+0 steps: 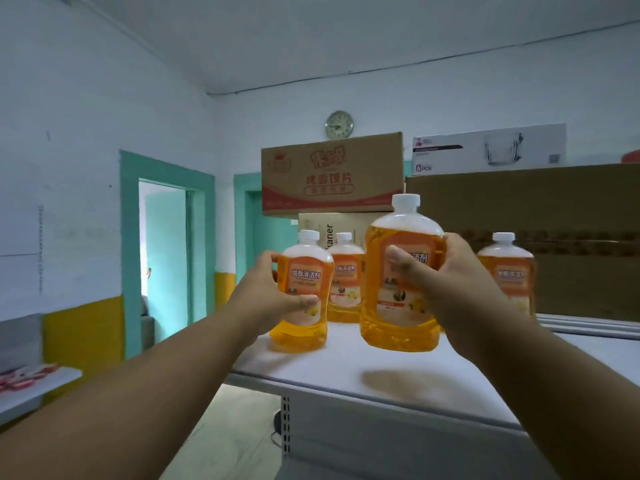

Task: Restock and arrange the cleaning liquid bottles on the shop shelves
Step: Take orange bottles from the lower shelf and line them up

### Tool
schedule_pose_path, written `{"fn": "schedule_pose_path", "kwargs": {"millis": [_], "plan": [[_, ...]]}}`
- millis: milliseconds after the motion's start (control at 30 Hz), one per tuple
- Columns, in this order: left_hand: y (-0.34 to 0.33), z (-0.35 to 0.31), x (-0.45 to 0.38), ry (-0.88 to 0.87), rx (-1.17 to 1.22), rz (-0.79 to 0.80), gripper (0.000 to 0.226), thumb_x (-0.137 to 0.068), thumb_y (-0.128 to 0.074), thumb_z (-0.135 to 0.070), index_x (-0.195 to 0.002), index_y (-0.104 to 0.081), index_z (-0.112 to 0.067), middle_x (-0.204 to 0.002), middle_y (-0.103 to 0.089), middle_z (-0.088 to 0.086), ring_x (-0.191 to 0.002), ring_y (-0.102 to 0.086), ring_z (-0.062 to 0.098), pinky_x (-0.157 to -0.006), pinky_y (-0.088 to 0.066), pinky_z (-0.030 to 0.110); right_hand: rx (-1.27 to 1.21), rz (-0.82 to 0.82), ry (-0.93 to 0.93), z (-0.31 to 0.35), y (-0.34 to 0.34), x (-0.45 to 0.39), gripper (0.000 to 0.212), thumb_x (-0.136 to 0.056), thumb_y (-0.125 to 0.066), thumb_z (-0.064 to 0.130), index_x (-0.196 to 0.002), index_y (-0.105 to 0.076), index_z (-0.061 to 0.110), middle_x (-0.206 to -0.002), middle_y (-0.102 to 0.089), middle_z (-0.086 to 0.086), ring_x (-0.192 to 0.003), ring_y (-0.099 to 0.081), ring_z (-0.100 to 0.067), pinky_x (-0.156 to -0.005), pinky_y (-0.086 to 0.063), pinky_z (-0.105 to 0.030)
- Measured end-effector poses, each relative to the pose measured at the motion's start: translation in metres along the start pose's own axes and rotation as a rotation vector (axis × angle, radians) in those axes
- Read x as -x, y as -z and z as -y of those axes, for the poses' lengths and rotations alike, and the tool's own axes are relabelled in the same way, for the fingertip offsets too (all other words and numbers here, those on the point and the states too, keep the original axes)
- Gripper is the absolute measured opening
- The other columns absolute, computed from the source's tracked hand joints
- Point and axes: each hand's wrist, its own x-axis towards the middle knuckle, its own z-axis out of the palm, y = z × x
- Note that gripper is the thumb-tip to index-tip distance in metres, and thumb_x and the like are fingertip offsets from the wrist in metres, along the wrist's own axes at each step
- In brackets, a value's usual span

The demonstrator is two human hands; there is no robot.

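The right hand is wrapped round the body of the raised bottle, thumb across the label, holding it clear of the shelf top; its shadow lies on the white surface below. The left hand grips the left bottle by its side, thumb on the lower label. That bottle looks slightly tilted, and I cannot tell whether its base is fully seated on the shelf top.

Taking the raised bottle as reference: the left bottle is to its left, a rear bottle stands behind and between the two, and a fourth bottle stands to the right, partly hidden by the right wrist. Cardboard boxes are stacked behind the row.

Step in hand, as judged: setting both held bottles into line with the standing ones.

Recommendations:
- Lower the raised bottle vertically, base flat, onto the bare area beneath it.
- Keep it apart from the rear bottle during descent to avoid a knock.
- Turn labels to face front before release.
- Square the left bottle upright, away from the shelf edge.
- Release only once each base sits flat.
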Motion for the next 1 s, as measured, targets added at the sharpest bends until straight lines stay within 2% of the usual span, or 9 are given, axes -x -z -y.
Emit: {"fn": "schedule_pose_path", "kwargs": {"millis": [133, 267, 367, 433, 533, 700, 833, 933, 1000], "plan": [[0.002, 0.023, -0.037, -0.029, -0.066, 0.047, 0.078, -0.056, -0.097, -0.035, -0.115, -0.045, -0.035, -0.102, -0.064, -0.011, -0.091, -0.066, 0.011, -0.076, -0.061, 0.036, 0.022, -0.030, -0.064, -0.014, -0.035, -0.021, 0.072, -0.060, -0.074, 0.058, -0.120, -0.044, 0.031, -0.111, -0.062, 0.004, -0.096, -0.063, -0.017, -0.063, -0.055, -0.032], [0.005, 0.038, -0.063, -0.034, -0.082, 0.101, 0.079, -0.059, -0.096, -0.036, -0.119, -0.046, -0.030, -0.110, -0.065, -0.005, -0.100, -0.067, 0.020, -0.087, -0.059, 0.044, 0.066, -0.039, -0.119, -0.026, -0.060, -0.038, 0.080, -0.057, -0.076, 0.056, -0.124, -0.042, 0.029, -0.110, -0.061, 0.004, -0.099, -0.062, -0.020, -0.066, -0.054, -0.033], [0.003, 0.047, -0.073, -0.029, -0.074, 0.122, 0.077, -0.061, -0.094, -0.041, -0.121, -0.046, -0.031, -0.113, -0.065, -0.006, -0.103, -0.065, 0.020, -0.090, -0.058, 0.045, 0.097, -0.069, -0.150, -0.033, -0.075, -0.049, 0.083, -0.057, -0.077, 0.053, -0.127, -0.040, 0.029, -0.114, -0.059, 0.002, -0.105, -0.061, -0.024, -0.078, -0.056, -0.044], [0.001, 0.049, -0.079, -0.040, -0.112, 0.135, 0.075, -0.063, -0.092, -0.044, -0.121, -0.047, -0.031, -0.113, -0.064, -0.007, -0.104, -0.063, 0.020, -0.091, -0.057, 0.044, 0.131, -0.080, -0.170, -0.037, -0.079, -0.051, 0.081, -0.057, -0.075, 0.053, -0.125, -0.039, 0.030, -0.113, -0.059, 0.004, -0.103, -0.060, -0.023, -0.082, -0.055, -0.047], [-0.003, 0.050, -0.084, -0.066, -0.140, 0.155, 0.070, -0.065, -0.091, -0.045, -0.117, -0.046, -0.033, -0.111, -0.062, -0.009, -0.103, -0.062, 0.019, -0.087, -0.056, 0.038, 0.154, -0.073, -0.175, -0.042, -0.079, -0.050, 0.081, -0.055, -0.075, 0.054, -0.124, -0.041, 0.029, -0.110, -0.060, 0.005, -0.098, -0.061, -0.020, -0.077, -0.054, -0.042], [-0.006, 0.050, -0.087, -0.076, -0.191, 0.134, 0.069, -0.065, -0.089, -0.050, -0.112, -0.042, -0.034, -0.106, -0.059, -0.008, -0.094, -0.057, 0.016, -0.070, -0.047, 0.029, 0.244, -0.038, -0.184, -0.044, -0.071, -0.049, 0.085, -0.052, -0.078, 0.049, -0.126, -0.040, 0.032, -0.110, -0.059, 0.009, -0.100, -0.061, -0.018, -0.081, -0.054, -0.042], [-0.004, 0.046, -0.080, -0.061, -0.270, 0.066, 0.083, -0.063, -0.088, -0.056, -0.123, -0.041, -0.024, -0.120, -0.053, 0.001, -0.104, -0.055, 0.020, -0.083, -0.053, 0.037, 0.367, 0.040, -0.138, -0.042, -0.064, -0.045, 0.083, -0.047, -0.083, 0.043, -0.120, -0.043, 0.042, -0.105, -0.063, 0.015, -0.092, -0.065, -0.009, -0.069, -0.055, -0.027], [0.001, 0.040, -0.063, -0.266, -0.426, -0.107, 0.081, -0.071, -0.080, -0.061, -0.129, -0.039, -0.022, -0.122, -0.046, 0.001, -0.110, -0.049, 0.020, -0.091, -0.049, 0.037, 0.457, 0.030, -0.096, -0.039, -0.066, -0.045, 0.065, -0.047, -0.080, 0.048, -0.100, -0.044, 0.049, -0.092, -0.061, 0.022, -0.075, -0.061, 0.002, -0.054, -0.050, -0.013], [0.002, 0.032, -0.045, -0.494, -0.400, -0.092, 0.057, -0.078, -0.073, -0.055, -0.116, -0.043, -0.026, -0.109, -0.049, -0.004, -0.096, -0.052, 0.016, -0.079, -0.049, 0.031, 0.577, -0.004, -0.065, -0.040, -0.069, -0.048, 0.066, -0.051, -0.082, 0.052, -0.103, -0.042, 0.046, -0.089, -0.057, 0.023, -0.071, -0.058, 0.003, -0.051, -0.046, -0.012]]}}
